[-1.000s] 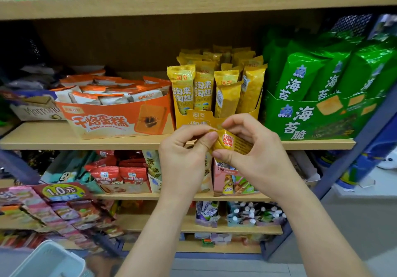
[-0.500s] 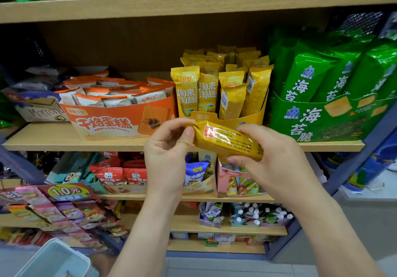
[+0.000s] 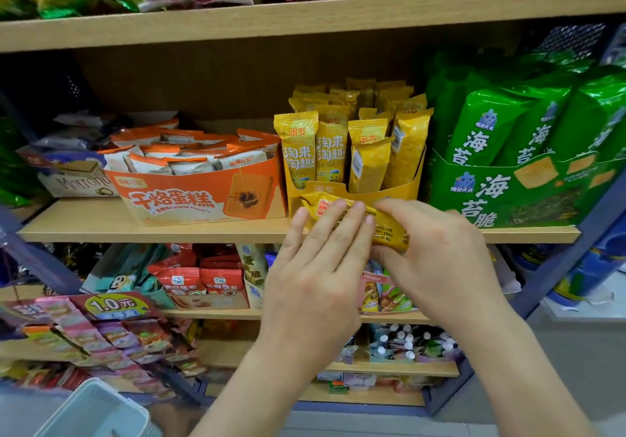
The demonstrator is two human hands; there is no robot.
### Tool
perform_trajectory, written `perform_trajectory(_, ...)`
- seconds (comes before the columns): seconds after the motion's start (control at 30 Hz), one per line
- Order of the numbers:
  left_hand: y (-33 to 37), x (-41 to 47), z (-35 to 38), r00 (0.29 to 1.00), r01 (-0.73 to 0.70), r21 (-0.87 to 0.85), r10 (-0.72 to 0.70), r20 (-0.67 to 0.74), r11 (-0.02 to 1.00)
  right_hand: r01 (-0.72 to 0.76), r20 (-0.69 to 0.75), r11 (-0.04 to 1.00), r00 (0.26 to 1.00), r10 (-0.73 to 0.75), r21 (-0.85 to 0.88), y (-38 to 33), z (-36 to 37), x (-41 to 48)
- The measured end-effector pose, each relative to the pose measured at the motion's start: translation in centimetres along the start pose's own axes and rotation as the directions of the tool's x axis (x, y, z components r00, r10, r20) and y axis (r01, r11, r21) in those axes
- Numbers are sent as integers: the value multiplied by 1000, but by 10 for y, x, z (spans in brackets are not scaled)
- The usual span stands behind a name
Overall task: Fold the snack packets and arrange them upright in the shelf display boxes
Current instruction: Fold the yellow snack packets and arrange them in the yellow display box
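Observation:
A yellow snack packet (image 3: pixel 389 230) lies almost level in front of the yellow display box (image 3: pixel 403 190), just above the shelf edge. My right hand (image 3: pixel 437 253) grips its right end with curled fingers and thumb. The straight fingers of my left hand (image 3: pixel 318 260) lie flat over its left and middle part, hiding much of it. Several matching yellow packets (image 3: pixel 333 147) stand upright in the box.
An orange cake box (image 3: pixel 189 199) stands left of the yellow box, a green seaweed box (image 3: pixel 508 196) to its right. The wooden shelf board (image 3: pixel 135 230) runs below them. Lower shelves hold more snacks. A pale basket (image 3: pixel 95 413) sits at the bottom left.
My left hand let go of its pinch on the packet's end and now lies flat across it. The packet went from folded up, to stretched out, to nearly level.

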State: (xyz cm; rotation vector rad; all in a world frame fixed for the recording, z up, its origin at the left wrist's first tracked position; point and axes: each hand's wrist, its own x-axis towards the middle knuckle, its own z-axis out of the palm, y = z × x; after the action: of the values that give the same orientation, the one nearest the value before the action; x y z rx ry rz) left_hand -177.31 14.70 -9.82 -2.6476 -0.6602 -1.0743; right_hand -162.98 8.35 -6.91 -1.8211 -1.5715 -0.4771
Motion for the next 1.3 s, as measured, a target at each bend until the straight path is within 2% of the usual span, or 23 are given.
perform_trajectory(0.1,-2,0,1,1000,-13,-7,13,18,1000,9,-8,1000,1000,-9,-16,0,1,-1)
perform_trajectory(0.27,-4,-1,0,999,-20,-27,19,-41,999,23,5,999,1000,-23,-24,-2,-2,-3)
perform_trajectory(0.43,-13,11,-16,999,-38,20,38,22,999,67,70,997,996,-64,-49,-8,-3,-7)
perform_trajectory(0.47,-17,11,-18,1000,-23,7,23,17,1000,61,44,996,997,-59,-64,-10,-4,-7)
perform_trajectory(0.53,-23,8,-20,996,93,-95,-93,10,991,3,-54,996,998,-8,-87,-11,-11,-5)
perform_trajectory(0.57,-25,5,-21,984,175,-181,-177,7,968,-61,-125,997,991,53,-54,-11,-16,-3)
perform_trajectory(0.6,-25,3,-21,966,248,-272,-258,-2,930,-146,-176,987,972,155,63,-11,-22,0)
perform_trajectory(0.63,-24,0,-20,947,297,-348,-322,-16,889,-234,-164,934,945,284,272,-12,-28,2)
perform_trajectory(0.67,-21,-3,-19,932,318,-400,-361,-34,859,-310,-75,798,912,403,517,-13,-32,4)
perform_trajectory(0.7,-18,-4,-17,924,318,-432,-378,-57,844,-360,63,588,884,464,725,-15,-34,5)
perform_trajectory(0.73,-16,-6,-16,924,303,-448,-375,-79,841,-393,196,378,864,463,838,-16,-32,5)
perform_trajectory(0.77,-14,-7,-14,931,278,-444,-353,-95,852,-410,271,251,853,446,877,-16,-29,4)
perform_trajectory(0.83,-12,-10,-11,953,228,-354,-282,-110,907,-398,291,158,841,456,904,-17,-21,1)
perform_trajectory(0.93,-13,-13,-4,978,172,-183,-190,-83,968,-373,247,163,826,506,914,-20,-15,0)
perform_trajectory(1.0,-10,-15,-1,987,145,-145,-153,-48,979,-363,224,184,826,518,913,-19,-16,-1)
perform_trajectory(1.17,2,-18,2,988,154,-193,-148,43,969,-336,190,224,848,496,915,-25,-16,1)
perform_trajectory(1.3,9,-12,-2,986,168,-245,-164,36,955,-333,189,244,862,471,911,-31,-14,-1)
